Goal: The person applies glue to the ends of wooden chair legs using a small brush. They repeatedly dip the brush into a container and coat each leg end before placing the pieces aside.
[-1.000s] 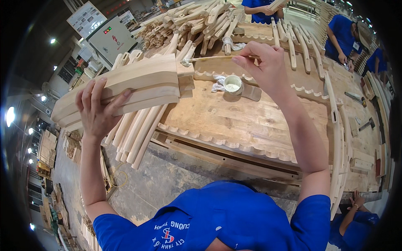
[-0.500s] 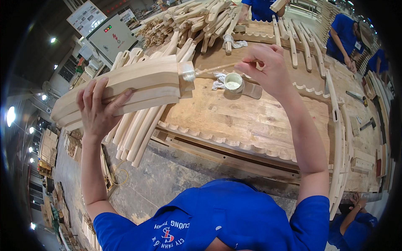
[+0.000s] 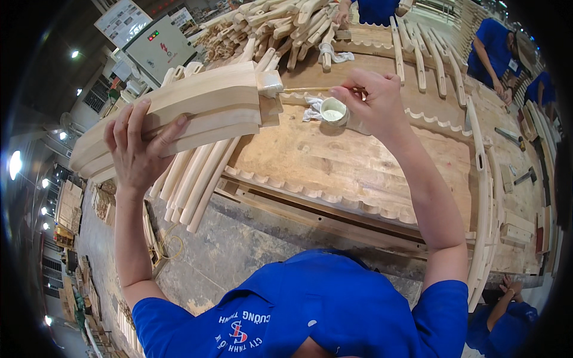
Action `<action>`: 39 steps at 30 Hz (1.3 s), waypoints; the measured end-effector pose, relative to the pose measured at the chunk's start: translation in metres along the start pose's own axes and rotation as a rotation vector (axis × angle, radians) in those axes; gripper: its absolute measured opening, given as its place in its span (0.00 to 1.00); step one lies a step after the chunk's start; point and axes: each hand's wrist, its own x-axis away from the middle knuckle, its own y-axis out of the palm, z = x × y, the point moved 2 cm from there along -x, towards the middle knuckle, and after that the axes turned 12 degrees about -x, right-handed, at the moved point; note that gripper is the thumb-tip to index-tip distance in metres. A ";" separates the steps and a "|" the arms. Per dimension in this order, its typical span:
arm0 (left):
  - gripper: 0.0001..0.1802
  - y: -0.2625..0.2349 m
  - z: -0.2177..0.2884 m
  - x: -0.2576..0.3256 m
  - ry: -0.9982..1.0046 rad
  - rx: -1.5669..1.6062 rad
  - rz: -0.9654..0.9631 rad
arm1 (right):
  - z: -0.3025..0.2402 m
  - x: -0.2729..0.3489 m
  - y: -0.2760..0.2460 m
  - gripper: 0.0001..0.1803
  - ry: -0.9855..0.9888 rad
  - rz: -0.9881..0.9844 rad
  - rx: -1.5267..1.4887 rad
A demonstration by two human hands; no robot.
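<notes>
My left hand (image 3: 138,140) grips a stack of curved, shaped wooden pieces (image 3: 215,98), fingers over the near side and thumb along it. Stepped tenons stick out at the stack's right end, and the upper tenon (image 3: 270,82) has a wet whitish coat. In my right hand (image 3: 376,101), pinched between thumb and fingers, is a thin wooden-handled brush (image 3: 307,89). Its tip touches the coated tenon; the bristles are hard to make out. Below the brush, a small cup (image 3: 333,112) of white paste, which looks like glue, stands on the bench beside a crumpled white rag (image 3: 313,110).
The wooden workbench (image 3: 310,155) carries scalloped strips (image 3: 322,190). Long curved wooden parts (image 3: 200,188) lie under the held stack, and a large heap (image 3: 268,30) rises behind. Co-workers in blue (image 3: 490,51) stand across the bench. A hammer (image 3: 525,175) lies at the right.
The brush has come nearly level, and its tip has shifted up on the tenon. My right hand has moved slightly left and down; the held stack tilts a little differently.
</notes>
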 end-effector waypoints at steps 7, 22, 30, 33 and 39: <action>0.28 0.000 0.001 -0.001 0.006 0.039 -0.047 | 0.002 0.008 -0.002 0.15 -0.055 -0.036 0.011; 0.34 -0.001 0.004 -0.008 -0.009 0.052 -0.005 | 0.019 0.014 -0.007 0.16 0.103 -0.070 -0.103; 0.38 -0.007 0.003 -0.011 0.016 0.057 -0.029 | 0.017 0.014 0.004 0.17 0.095 -0.066 -0.053; 0.41 -0.009 0.006 -0.012 0.033 0.065 -0.041 | 0.014 0.017 0.003 0.18 0.097 -0.133 -0.049; 0.39 -0.008 0.009 -0.011 0.028 0.083 -0.134 | 0.016 0.023 0.001 0.17 0.123 -0.174 -0.061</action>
